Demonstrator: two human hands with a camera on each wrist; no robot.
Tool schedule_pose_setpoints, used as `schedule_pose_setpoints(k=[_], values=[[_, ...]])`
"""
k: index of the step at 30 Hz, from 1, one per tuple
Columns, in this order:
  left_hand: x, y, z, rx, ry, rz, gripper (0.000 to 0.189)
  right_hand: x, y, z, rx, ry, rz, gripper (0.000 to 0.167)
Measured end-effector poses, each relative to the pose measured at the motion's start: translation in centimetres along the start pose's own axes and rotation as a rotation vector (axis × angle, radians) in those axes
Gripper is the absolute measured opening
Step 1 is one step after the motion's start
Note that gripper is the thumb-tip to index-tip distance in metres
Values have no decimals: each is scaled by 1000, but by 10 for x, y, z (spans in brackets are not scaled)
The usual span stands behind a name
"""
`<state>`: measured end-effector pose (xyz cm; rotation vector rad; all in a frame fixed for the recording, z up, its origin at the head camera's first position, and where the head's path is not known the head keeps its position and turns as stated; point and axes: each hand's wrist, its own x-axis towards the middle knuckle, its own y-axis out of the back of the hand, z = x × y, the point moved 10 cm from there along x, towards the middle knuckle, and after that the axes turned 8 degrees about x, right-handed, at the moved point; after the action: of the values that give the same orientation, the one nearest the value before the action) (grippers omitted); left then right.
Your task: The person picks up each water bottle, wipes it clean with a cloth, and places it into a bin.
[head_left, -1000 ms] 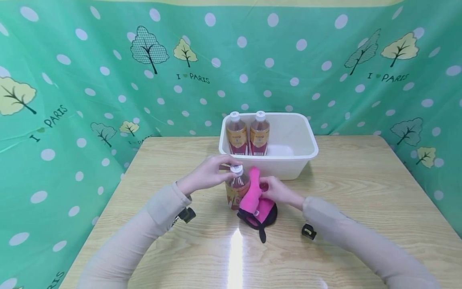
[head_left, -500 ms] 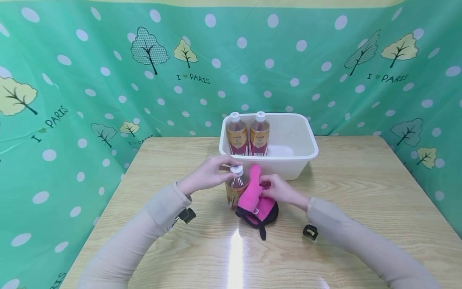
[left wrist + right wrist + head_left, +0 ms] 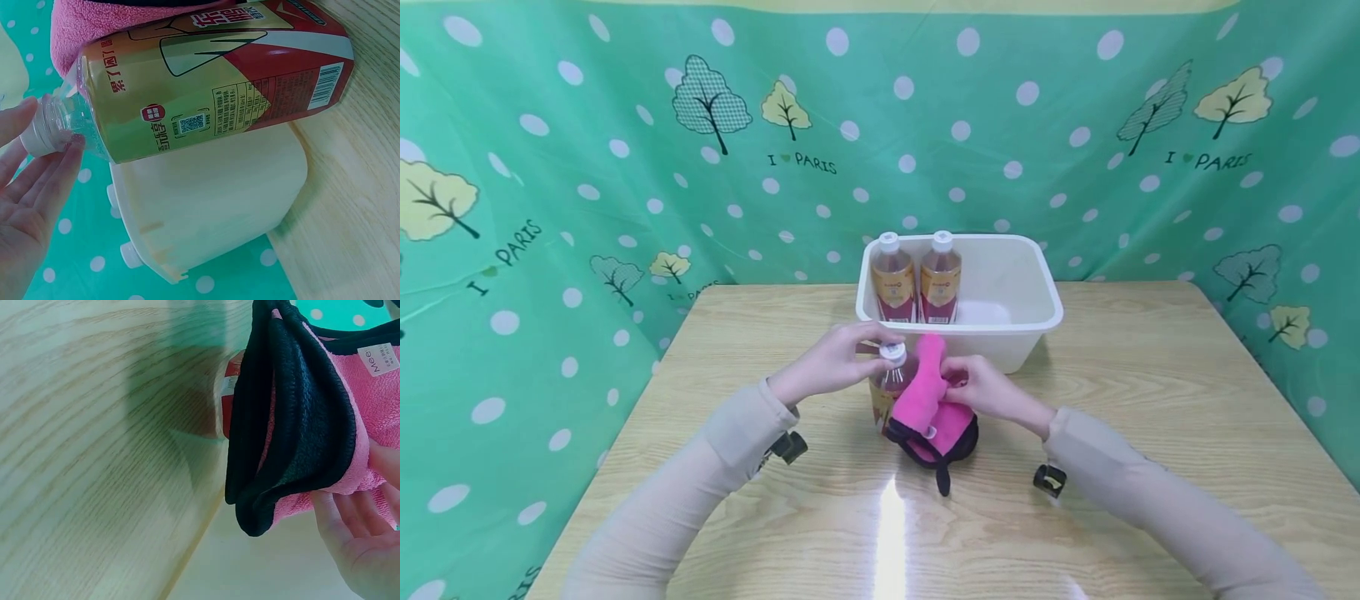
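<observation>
My left hand (image 3: pixel 838 360) grips a drink bottle (image 3: pixel 206 81) by its white cap (image 3: pixel 39 132), thumb on one side and fingers on the other. The bottle stands upright on the table, with a yellow and red label. Against its right side lies a folded pink cloth (image 3: pixel 925 392) with black edging, which my right hand (image 3: pixel 988 387) pinches between thumb and fingers. In the right wrist view the cloth's dark trim (image 3: pixel 312 419) hides most of the bottle; only a red bit of its base shows.
Right behind the bottle stands a white plastic bin (image 3: pixel 1000 333). Two similar bottles, a left one (image 3: pixel 892 287) and a right one (image 3: pixel 940 287), stand upright in its left part. A green dotted curtain (image 3: pixel 820 108) hangs behind the wooden table (image 3: pixel 760 517).
My right hand has slid the pink cloth a little up the bottle, away from me. The left hand and the bottle have stayed in place.
</observation>
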<state>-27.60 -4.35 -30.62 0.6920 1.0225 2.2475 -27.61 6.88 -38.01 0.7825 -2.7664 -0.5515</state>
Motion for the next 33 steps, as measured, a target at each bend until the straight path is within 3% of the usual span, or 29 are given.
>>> schedule_pose_setpoints(k=[16,25,33], values=[[0,0,0,0,10,0,31,3,-17,38,-12,-21,-51,15],[0,0,0,-6,6,2,31,1,-19,39,-22,14,-55,12],[0,3,5,73,-27,42,31,-12,-8,28,-9,33,-18,17]])
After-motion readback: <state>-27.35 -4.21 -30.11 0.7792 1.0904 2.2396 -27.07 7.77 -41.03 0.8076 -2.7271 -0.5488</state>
